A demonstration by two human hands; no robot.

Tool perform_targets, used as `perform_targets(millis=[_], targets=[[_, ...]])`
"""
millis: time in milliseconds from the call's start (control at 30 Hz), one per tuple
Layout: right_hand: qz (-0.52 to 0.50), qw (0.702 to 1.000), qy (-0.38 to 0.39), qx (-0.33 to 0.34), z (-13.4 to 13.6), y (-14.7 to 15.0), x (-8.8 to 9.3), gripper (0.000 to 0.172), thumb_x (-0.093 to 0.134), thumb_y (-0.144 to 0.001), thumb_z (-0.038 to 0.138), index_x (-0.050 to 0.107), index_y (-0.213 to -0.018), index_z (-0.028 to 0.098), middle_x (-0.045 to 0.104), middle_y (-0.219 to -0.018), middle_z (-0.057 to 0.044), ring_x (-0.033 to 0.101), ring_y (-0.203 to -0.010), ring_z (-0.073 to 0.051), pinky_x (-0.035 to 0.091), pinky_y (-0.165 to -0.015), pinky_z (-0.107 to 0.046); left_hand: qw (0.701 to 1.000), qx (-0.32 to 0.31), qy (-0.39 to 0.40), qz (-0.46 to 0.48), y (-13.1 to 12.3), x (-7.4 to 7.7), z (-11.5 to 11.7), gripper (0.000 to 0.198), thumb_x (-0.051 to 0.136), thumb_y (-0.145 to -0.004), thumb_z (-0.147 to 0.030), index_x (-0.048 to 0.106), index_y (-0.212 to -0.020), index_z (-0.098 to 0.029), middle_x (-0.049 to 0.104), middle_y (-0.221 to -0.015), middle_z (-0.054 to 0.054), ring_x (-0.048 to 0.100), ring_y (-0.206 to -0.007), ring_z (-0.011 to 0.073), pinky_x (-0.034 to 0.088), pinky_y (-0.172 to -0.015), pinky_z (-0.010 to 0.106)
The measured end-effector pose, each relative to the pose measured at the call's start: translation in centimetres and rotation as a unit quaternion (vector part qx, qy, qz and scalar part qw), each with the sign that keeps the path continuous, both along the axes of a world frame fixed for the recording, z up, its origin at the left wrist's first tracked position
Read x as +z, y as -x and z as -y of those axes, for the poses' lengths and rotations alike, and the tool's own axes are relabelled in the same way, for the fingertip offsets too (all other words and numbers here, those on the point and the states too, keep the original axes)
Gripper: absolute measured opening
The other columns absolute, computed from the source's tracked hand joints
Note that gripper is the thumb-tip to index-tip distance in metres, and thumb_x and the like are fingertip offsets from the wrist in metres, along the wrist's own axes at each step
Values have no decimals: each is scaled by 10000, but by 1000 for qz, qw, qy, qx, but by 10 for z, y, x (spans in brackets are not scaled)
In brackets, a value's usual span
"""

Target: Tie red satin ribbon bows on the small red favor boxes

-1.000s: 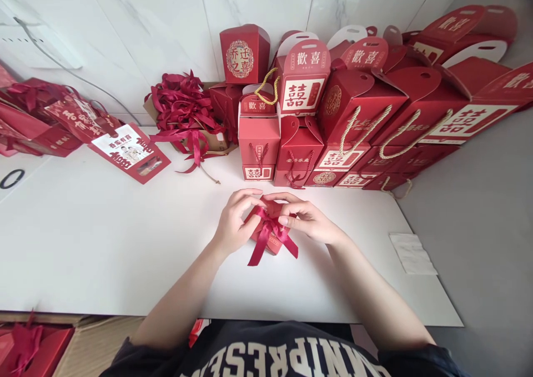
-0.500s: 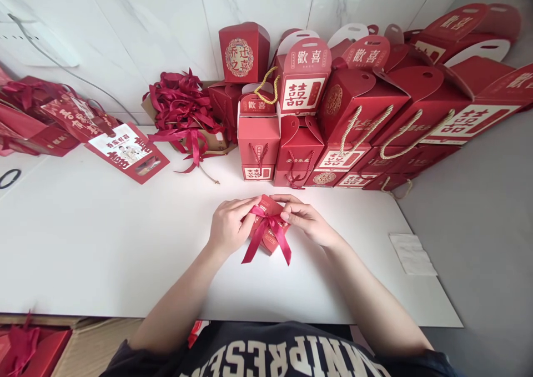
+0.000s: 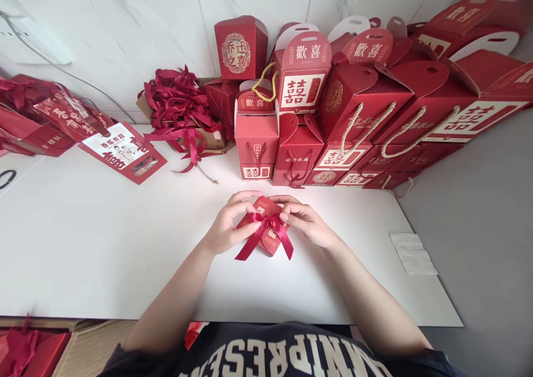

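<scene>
Red box sits between both hands on the table; left hand clasps its left side; right hand pinches the bow on top; ribbon tails point toward the person.

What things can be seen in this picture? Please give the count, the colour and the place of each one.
small box: one, red, middle of the table, between the hands
bow: one, dark red, tied on the small box, tails hanging toward the person
gift boxes: many, red with white and gold labels and rope handles, stacked along the wall, centre to far right
ribbons: one heap, dark red, far side, left of the stack
flat cartons: several, red, far left of the table
table: one, white
paper: one, white, on the grey surface at right
left hand: fingers grip the small box's left side
right hand: fingers pinch the bow
</scene>
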State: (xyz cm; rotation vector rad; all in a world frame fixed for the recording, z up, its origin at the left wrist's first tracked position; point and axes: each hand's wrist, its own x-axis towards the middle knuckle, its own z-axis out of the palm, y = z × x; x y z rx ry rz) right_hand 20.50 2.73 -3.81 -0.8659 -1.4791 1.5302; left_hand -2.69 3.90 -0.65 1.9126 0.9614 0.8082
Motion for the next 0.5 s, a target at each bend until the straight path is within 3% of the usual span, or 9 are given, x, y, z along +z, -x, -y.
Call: perform_targets(millis=[100, 300, 500], targets=[[-1, 1000, -6, 8, 0, 0, 1, 269, 589, -930, 374, 650, -736, 197, 524, -1358, -61, 519, -1255, -246, 453, -1011, -397, 998, -41, 33, 32, 2, -1, -2, 119, 605, -861, -261, 564, -771, -194, 523, -1356, 80, 493, -1286, 258, 398, -1099, 418], [-2, 1000, -31, -6, 0, 3, -1, 279, 591, -935, 330, 600, -698, 183, 533, -1336, -70, 516, -1247, -236, 409, -1035, -400, 1000, 5, 4, -12, 0, -3, -1, 276, 580, -899, -277, 551, -641, -181, 536, -1329, 41, 481, -1283, 233, 330, -1140, 411], [-38, 999, -11, 2, 0, 2, -10, 300, 575, -939, 353, 619, -695, 184, 521, -1283, -72, 523, -1196, -232, 485, -882, -341, 998, -42, 41, 34, 6, -16, -10, 264, 607, -887, -292, 558, -653, -180, 513, -1384, 54, 422, -1357, 256, 323, -1154, 425]])
